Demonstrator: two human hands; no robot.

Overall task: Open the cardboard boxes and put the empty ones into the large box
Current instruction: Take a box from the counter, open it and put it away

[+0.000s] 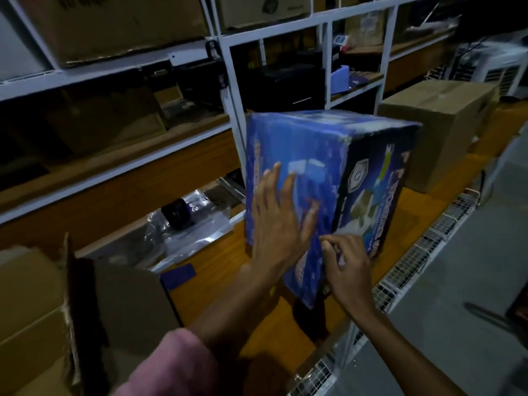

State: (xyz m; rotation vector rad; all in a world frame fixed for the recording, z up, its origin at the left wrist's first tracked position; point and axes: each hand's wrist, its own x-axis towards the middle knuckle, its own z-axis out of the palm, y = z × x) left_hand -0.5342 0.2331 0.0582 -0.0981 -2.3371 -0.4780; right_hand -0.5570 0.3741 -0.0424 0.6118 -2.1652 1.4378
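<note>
Two cartons, largest first: large box (pixel 43 310), open, lower left of the frame; blue box (pixel 323 181), tilted at centre. Your left hand (pixel 281 221) lies flat and spread against it; your right hand (pixel 347 270) pinches its near edge.

A blue printed cardboard box (pixel 300 155) stood on the orange wooden shelf (pixel 274 327), an open brown cardboard box (pixel 34 304) to its left, a closed brown cardboard box (pixel 445 124) behind-right.

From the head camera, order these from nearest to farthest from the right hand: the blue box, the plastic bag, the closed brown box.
1. Blue box: the right hand touches its near corner.
2. Plastic bag: left, on the shelf.
3. Closed brown box: far right, behind.
</note>
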